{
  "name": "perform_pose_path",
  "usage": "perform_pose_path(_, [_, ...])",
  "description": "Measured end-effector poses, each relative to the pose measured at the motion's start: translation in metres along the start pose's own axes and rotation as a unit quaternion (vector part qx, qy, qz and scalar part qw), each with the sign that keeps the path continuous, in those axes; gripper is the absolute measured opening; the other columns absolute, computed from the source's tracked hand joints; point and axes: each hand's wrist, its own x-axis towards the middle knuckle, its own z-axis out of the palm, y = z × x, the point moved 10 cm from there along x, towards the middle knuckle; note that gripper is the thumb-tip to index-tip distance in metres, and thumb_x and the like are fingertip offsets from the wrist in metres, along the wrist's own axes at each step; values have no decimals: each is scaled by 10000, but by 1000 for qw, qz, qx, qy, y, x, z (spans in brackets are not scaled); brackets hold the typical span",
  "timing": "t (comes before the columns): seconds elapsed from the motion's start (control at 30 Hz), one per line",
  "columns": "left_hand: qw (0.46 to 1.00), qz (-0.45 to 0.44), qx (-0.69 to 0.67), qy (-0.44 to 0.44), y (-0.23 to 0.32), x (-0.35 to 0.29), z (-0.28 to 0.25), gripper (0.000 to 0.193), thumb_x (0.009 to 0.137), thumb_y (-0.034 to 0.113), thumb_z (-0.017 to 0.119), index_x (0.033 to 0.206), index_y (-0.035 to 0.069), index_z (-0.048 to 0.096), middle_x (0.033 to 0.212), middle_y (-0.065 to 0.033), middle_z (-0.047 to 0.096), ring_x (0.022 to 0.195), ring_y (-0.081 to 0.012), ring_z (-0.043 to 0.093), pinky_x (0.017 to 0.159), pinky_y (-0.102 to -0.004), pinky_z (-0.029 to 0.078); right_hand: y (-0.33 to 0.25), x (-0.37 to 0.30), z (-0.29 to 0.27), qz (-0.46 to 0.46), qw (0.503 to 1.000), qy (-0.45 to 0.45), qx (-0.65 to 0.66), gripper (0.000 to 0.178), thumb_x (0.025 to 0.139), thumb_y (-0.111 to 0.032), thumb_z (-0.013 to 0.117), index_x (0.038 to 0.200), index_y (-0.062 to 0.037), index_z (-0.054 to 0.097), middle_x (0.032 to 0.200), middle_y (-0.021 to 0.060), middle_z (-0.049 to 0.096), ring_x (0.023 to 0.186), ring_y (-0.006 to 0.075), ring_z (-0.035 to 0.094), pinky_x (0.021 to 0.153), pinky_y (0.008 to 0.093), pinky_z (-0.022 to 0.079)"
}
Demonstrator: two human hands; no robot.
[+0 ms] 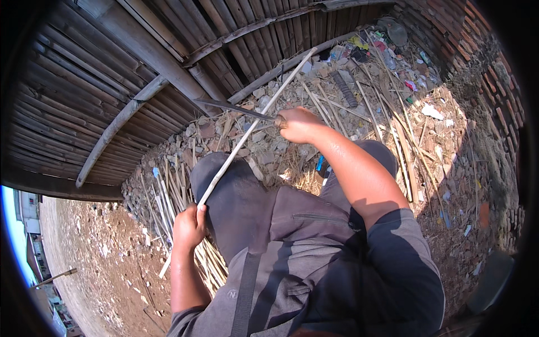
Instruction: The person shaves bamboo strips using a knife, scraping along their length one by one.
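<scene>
My left hand [189, 226] is closed round the lower end of a long pale wooden stick [236, 150], thumb along it. The stick slants up and away to the right, passing over my left knee. My right hand [300, 124] grips the handle of a long-bladed knife [233, 107]. Its dark blade points left and crosses the stick above the middle; whether the edge touches the wood I cannot tell. Beside my left leg lies a bundle of pale split sticks [209, 264], partly hidden by my arm and leg.
A bamboo slat wall [67, 112] with poles rises at the left and far side. Rubble and litter [387, 56] cover the ground ahead, with loose sticks [404, 151] and a ridged dark piece [344, 89]. A brick wall [499, 84] stands at the right.
</scene>
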Motion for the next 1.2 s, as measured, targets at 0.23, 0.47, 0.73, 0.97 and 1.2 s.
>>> perform_pose_path(0.23, [999, 21, -26, 38, -67, -23, 1, 415, 1025, 318, 576, 753, 12, 505, 595, -224, 556, 569, -464, 564, 523, -491, 430, 51, 8, -2, 22, 1000, -14, -6, 396, 778, -145, 622, 1168, -101, 676, 1132, 212, 705, 1072, 376, 671, 920, 456, 540])
perform_pose_path(0.47, [1000, -11, 2, 15, -63, -36, -8, 403, 1016, 312, 578, 759, 14, 490, 645, -244, 584, 623, -479, 583, 562, -520, 443, -41, -15, 12, -73, 995, -5, -66, 314, 760, -113, 625, 1069, -77, 674, 1005, 207, 710, 1013, 387, 686, 877, 492, 546])
perform_pose_path(0.73, [996, 16, 85, 28, -47, -30, -32, 398, 992, 328, 615, 754, 31, 500, 662, -224, 599, 630, -463, 592, 568, -530, 453, 138, 27, -24, 145, 986, 88, 0, 442, 833, -220, 641, 1218, -3, 647, 1176, 254, 686, 1129, 378, 659, 980, 416, 523])
perform_pose_path(0.97, [999, 2, 54, 2, -54, -34, -14, 411, 1001, 333, 599, 747, 27, 495, 659, -234, 594, 644, -476, 591, 562, -541, 442, -27, -19, 10, -32, 996, -12, -83, 376, 790, -160, 644, 1162, -106, 659, 1081, 197, 712, 1032, 379, 685, 899, 490, 547])
perform_pose_path(1.2, [998, 3, 51, 47, -73, -40, -9, 407, 1008, 338, 582, 760, 29, 490, 671, -240, 600, 653, -485, 595, 568, -547, 448, 142, 28, -45, 147, 958, 222, 108, 530, 755, -268, 712, 1183, 38, 650, 1076, 237, 721, 1011, 374, 694, 898, 427, 533])
